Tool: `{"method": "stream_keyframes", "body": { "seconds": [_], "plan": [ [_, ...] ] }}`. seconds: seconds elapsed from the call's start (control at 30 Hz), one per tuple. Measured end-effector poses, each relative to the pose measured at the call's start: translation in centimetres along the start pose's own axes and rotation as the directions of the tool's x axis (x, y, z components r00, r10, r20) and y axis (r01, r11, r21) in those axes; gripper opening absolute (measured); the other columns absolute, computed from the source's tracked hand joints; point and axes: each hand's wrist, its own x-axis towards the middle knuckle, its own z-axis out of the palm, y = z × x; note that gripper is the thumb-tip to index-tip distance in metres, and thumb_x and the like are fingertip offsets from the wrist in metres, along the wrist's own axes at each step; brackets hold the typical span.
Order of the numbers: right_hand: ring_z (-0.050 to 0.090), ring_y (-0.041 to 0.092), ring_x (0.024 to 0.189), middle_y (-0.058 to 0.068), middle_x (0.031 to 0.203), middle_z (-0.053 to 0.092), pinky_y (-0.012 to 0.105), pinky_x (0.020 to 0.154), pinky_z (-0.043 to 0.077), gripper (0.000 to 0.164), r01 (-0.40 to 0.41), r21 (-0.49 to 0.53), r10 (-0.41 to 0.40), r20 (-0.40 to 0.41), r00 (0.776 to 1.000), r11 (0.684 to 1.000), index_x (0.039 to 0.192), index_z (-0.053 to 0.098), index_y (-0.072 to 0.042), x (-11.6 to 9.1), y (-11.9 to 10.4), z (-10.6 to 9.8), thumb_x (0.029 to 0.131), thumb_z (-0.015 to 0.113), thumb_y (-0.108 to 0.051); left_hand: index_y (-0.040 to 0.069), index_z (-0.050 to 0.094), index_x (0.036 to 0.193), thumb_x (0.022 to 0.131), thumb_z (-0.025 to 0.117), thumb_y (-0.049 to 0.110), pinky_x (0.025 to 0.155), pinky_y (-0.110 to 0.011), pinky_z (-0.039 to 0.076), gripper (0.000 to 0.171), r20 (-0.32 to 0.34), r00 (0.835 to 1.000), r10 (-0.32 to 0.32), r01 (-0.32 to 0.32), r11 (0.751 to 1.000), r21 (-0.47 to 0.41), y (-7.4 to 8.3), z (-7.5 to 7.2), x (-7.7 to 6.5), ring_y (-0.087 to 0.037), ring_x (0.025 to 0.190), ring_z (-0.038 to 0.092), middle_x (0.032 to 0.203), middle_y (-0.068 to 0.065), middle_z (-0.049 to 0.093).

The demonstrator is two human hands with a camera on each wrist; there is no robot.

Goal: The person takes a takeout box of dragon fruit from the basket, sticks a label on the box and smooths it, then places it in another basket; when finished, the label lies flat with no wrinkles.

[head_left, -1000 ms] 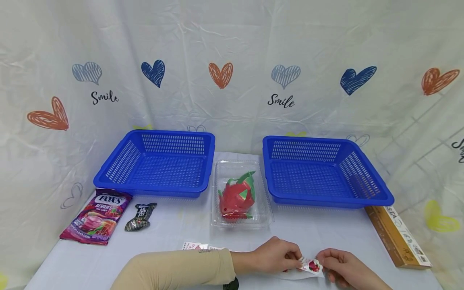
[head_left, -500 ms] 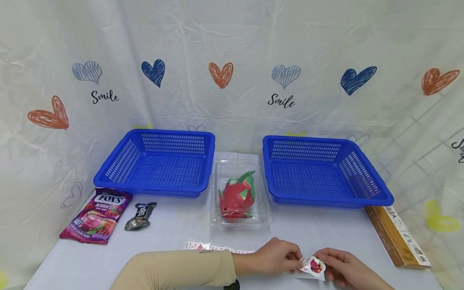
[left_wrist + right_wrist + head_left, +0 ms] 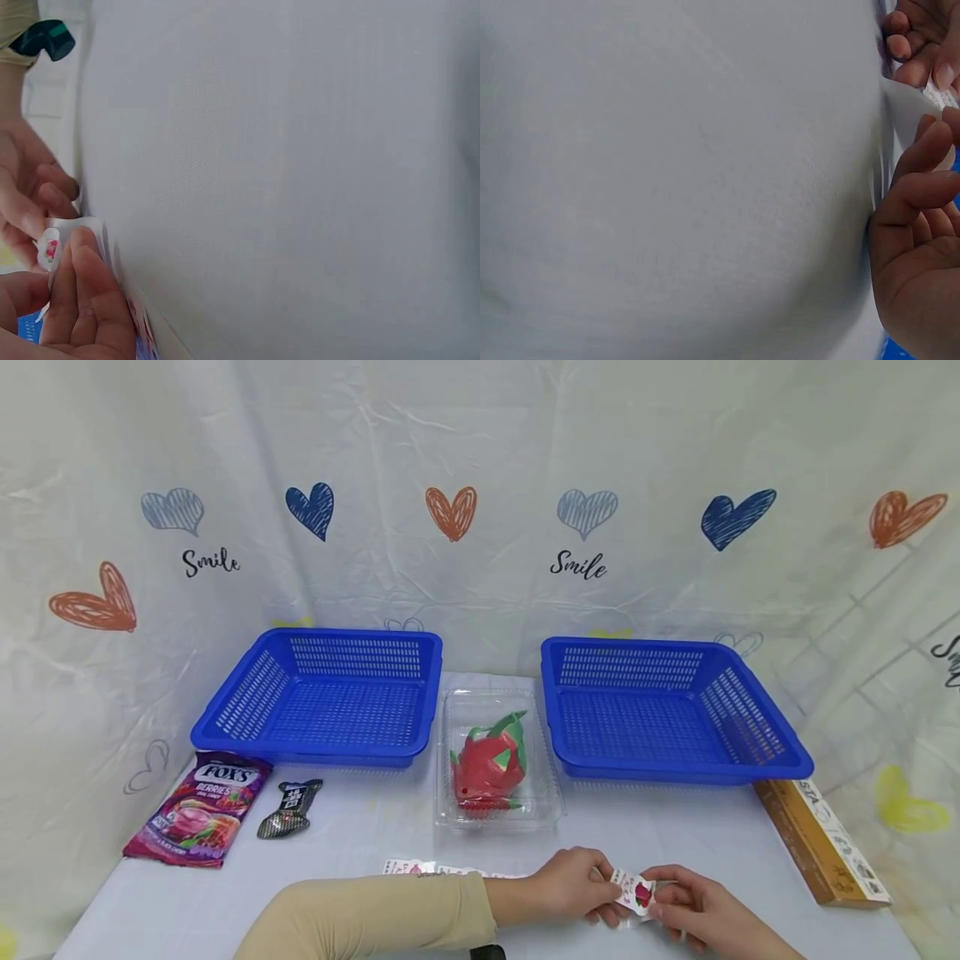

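Note:
A small white sticker (image 3: 632, 892) printed with a red dragon fruit spans the gap between my two hands near the table's front edge. My left hand (image 3: 573, 887) pinches its left side. At its right edge, my right hand (image 3: 697, 906) pinches it between thumb and forefinger. White backing paper (image 3: 909, 109) shows beneath the sticker in the right wrist view. The strip (image 3: 442, 867) of similar stickers lies on the table, partly hidden behind my left forearm. Beyond the hands, a clear plastic box (image 3: 540, 760) contains a red and green dragon fruit (image 3: 489, 768).
Two blue baskets (image 3: 322, 753) stand at the back, one on each side of the clear box. A purple candy bag (image 3: 198, 810) and a black wrapped packet (image 3: 290, 808) lie at left. The brown and white carton (image 3: 825, 843) sits at right, touching or just below the right basket.
The sticker and both hands have shifted slightly left, and the sticker is turned at a different angle. Fingers of my left hand now show under it. The head view has shifted a little.

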Motion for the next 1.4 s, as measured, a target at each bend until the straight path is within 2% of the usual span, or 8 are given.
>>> {"method": "stream_keyframes", "body": {
  "seconds": [0.47,0.67,0.77,0.97,1.1,1.17,1.27,1.4],
  "plan": [
    [0.049,0.010,0.059,0.006,0.082,0.057,0.023,0.049,0.040,0.053,0.014,-0.059,-0.017,-0.051,0.999,0.998,0.137,0.037,0.008,-0.1,0.5,-0.2,0.098,0.059,-0.021,0.008,0.055,0.085,0.092,0.063,0.006,0.046,-0.019,0.044,0.011,-0.067,0.994,-0.084,0.069,0.979,-0.194,-0.4,-0.3,0.3,-0.010,0.056,0.064,0.072,-0.009,0.073],
    [0.049,0.013,0.057,0.005,0.076,0.057,0.024,0.049,0.042,0.044,-0.041,-0.158,0.019,-0.136,0.991,0.987,0.124,0.051,0.008,0.0,0.3,0.1,0.097,0.060,-0.026,0.008,0.053,0.087,0.093,0.061,0.006,0.047,-0.018,0.043,0.010,-0.058,0.998,-0.028,0.014,0.972,-0.235,-1.0,-0.6,0.2,-0.008,0.055,0.062,0.076,-0.009,0.074],
    [0.050,0.015,0.060,0.003,0.077,0.057,0.026,0.050,0.043,0.040,-0.102,-0.260,0.038,-0.241,0.970,0.960,0.117,0.058,0.003,0.3,0.1,0.7,0.094,0.065,-0.029,0.009,0.053,0.088,0.092,0.061,0.006,0.047,-0.019,0.043,0.009,-0.075,0.997,0.008,-0.025,0.972,-0.233,-1.2,-0.7,0.1,-0.007,0.053,0.058,0.077,-0.009,0.074],
    [0.051,0.015,0.074,0.000,0.082,0.054,0.027,0.061,0.045,0.036,-0.268,-0.437,0.034,-0.473,0.880,0.859,0.106,0.062,-0.004,1.1,-1.0,1.8,0.086,0.075,-0.030,0.009,0.053,0.094,0.093,0.061,0.006,0.048,-0.019,0.041,0.009,-0.135,0.991,0.009,-0.040,0.974,-0.222,-1.2,-0.9,0.0,-0.007,0.052,0.053,0.078,-0.007,0.074],
    [0.052,0.010,0.069,-0.002,0.083,0.059,0.024,0.058,0.045,0.019,-0.147,-0.488,-0.135,-0.496,0.858,0.860,0.103,0.063,-0.008,0.5,-2.2,3.0,0.091,0.070,-0.021,0.009,0.054,0.103,0.094,0.063,0.009,0.048,-0.019,0.042,0.012,-0.148,0.989,0.017,-0.051,0.971,-0.233,-1.1,-1.0,0.0,-0.007,0.052,0.053,0.079,-0.006,0.074],
    [0.053,0.007,0.064,-0.004,0.081,0.061,0.023,0.055,0.045,0.013,-0.005,-0.514,-0.271,-0.461,0.845,0.858,0.105,0.065,-0.011,0.1,-2.7,3.8,0.094,0.067,-0.017,0.010,0.055,0.108,0.094,0.063,0.011,0.048,-0.019,0.042,0.016,-0.156,0.987,0.025,-0.060,0.973,-0.223,-1.0,-1.0,0.0,-0.007,0.052,0.053,0.080,-0.004,0.074],
    [0.055,0.004,0.061,-0.005,0.081,0.063,0.023,0.051,0.046,0.018,0.187,-0.550,-0.442,-0.378,0.814,0.814,0.113,0.066,-0.012,-0.3,-3.2,4.8,0.095,0.065,-0.014,0.010,0.057,0.109,0.095,0.063,0.013,0.048,-0.019,0.042,0.016,-0.179,0.983,0.042,-0.079,0.975,-0.207,-1.0,-0.9,0.0,-0.007,0.052,0.054,0.079,-0.004,0.074],
    [0.059,0.002,0.066,0.000,0.097,0.067,0.023,0.054,0.048,0.031,0.225,-0.555,-0.472,-0.352,0.808,0.801,0.126,0.062,-0.010,-0.3,-3.7,5.5,0.096,0.064,-0.014,0.010,0.059,0.109,0.097,0.060,0.015,0.047,-0.019,0.041,0.013,-0.206,0.977,0.060,-0.104,0.972,-0.209,-1.0,-0.7,0.1,-0.009,0.051,0.058,0.075,-0.005,0.074]
  ]
}}
